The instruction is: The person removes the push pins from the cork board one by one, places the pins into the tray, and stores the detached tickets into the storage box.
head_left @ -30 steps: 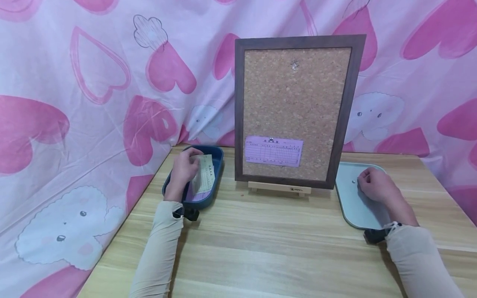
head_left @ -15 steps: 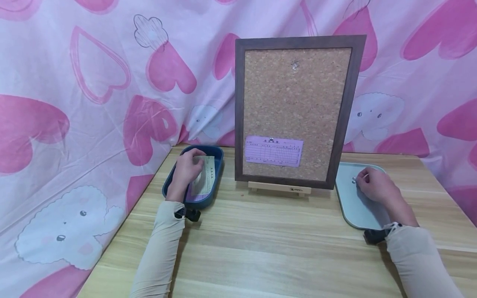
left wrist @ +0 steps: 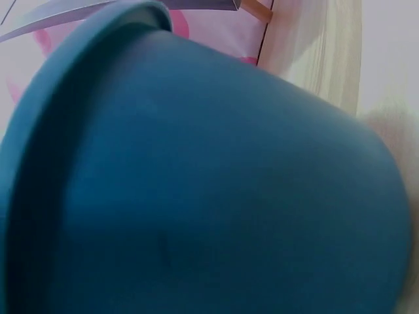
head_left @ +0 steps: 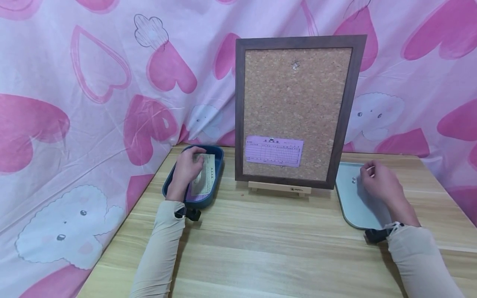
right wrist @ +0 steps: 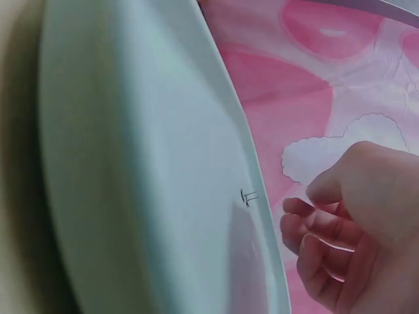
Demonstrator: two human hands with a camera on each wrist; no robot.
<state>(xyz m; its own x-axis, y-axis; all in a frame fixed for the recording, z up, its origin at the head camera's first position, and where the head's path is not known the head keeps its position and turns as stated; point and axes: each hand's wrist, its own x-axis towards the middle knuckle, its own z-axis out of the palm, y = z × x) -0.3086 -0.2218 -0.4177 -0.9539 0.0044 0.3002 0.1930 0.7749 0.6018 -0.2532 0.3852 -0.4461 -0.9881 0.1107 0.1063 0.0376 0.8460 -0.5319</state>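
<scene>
In the head view, my left hand (head_left: 188, 167) reaches into a dark blue tray (head_left: 220, 159). Its thumb and forefinger curl at the upper left edge of a pale yellow-green printed slip (head_left: 208, 176), which lies over a purple slip (head_left: 192, 196). Over a pale green tray (head_left: 350, 213), my right hand (head_left: 381, 184) is raised, fingers curled and thumb tip close to the forefinger. I cannot tell whether a small thing sits between those fingertips. Two small pushpins (head_left: 354, 180) lie on the tray beside it. The right wrist view shows the curled hand (right wrist: 347, 229) and standing pins (right wrist: 249, 197).
A framed cork board (head_left: 294, 95) stands on a wooden easel (head_left: 279, 188) between the trays. A purple printed form (head_left: 273, 152) is pinned low on it, and clear pins (head_left: 295, 65) cluster near its top. A patterned pink curtain (head_left: 93, 145) hangs behind the wooden table (head_left: 279, 248).
My right hand has risen slightly from the pale tray, leaving two pins showing beside it. My left hand has shifted slightly right, and the pale slip has moved a little with it.
</scene>
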